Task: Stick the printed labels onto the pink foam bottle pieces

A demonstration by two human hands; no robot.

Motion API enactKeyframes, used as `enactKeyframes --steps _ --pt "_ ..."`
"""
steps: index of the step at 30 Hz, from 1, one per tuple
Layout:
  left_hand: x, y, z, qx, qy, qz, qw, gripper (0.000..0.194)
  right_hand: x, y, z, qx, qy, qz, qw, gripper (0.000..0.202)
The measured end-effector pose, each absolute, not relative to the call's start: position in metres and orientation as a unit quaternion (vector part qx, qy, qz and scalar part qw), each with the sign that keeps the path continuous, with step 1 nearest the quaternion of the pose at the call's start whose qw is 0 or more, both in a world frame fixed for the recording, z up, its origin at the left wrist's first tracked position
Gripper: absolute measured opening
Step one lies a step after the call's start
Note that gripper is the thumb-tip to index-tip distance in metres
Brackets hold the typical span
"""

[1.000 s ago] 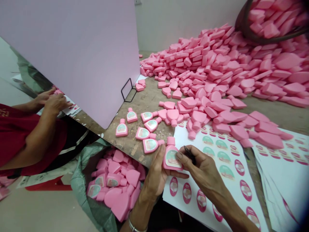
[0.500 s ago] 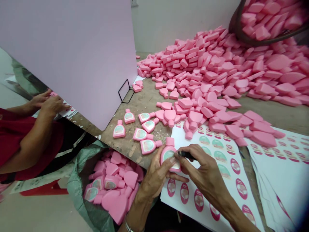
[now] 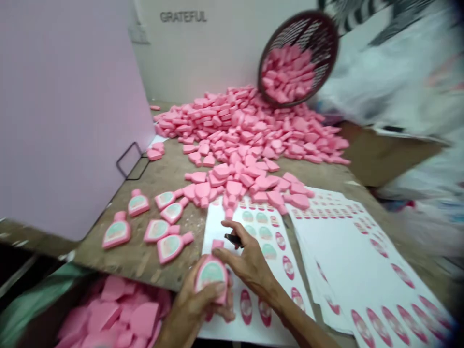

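My left hand (image 3: 195,304) grips a pink bottle-shaped piece (image 3: 211,275) with a green and white label, its neck pointing up. The thumb presses on the label's lower right. My right hand (image 3: 250,258) holds a small black tool (image 3: 233,239) in its fingers, with the thumb at the neck of the piece. Below both hands lies a white sticker sheet (image 3: 213,224) with green and pink oval stickers. To the left, several labelled pink pieces (image 3: 170,247) lie on the wooden table (image 3: 152,273).
A big heap of pink pieces (image 3: 232,121) covers the back of the table under a tipped brown basket (image 3: 326,43). More sticker sheets (image 3: 340,251) lie at the right. A pale panel (image 3: 72,106) stands at the left, above a green sack (image 3: 43,299) of pink pieces.
The view has swung right and up, showing the whole basket and white bags. My right hand has shifted from the label to the neck of the piece. The person at the left is out of view.
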State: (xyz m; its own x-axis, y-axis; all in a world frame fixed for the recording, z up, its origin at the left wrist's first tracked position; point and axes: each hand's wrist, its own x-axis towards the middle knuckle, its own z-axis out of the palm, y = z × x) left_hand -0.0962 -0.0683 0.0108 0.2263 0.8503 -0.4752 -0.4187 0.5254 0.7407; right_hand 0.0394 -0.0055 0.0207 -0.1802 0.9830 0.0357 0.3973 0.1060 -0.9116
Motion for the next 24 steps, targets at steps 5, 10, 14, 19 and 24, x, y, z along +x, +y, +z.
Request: enactKeyframes --steps 5,10,14,19,24 --pt "-0.121 -0.052 -0.006 0.419 0.63 0.406 0.512 0.046 0.132 0.018 0.021 -0.637 -0.647 0.26 0.329 0.032" --pt "-0.142 -0.027 -0.018 0.522 0.747 0.276 0.307 0.045 0.212 0.055 0.009 -0.744 -0.59 0.149 0.274 0.04" --pt "-0.141 -0.024 -0.013 0.584 0.754 0.267 0.142 0.04 0.214 0.078 -0.002 -0.761 -0.597 0.137 0.214 0.033" --pt "-0.12 -0.035 0.015 0.637 0.673 0.375 0.026 0.036 0.21 0.059 0.026 -0.746 -0.626 0.096 0.204 0.032" --pt "-0.074 -0.036 0.031 0.626 0.5 0.35 0.487 0.04 0.191 -0.001 0.077 -0.469 -0.818 0.31 0.12 0.024"
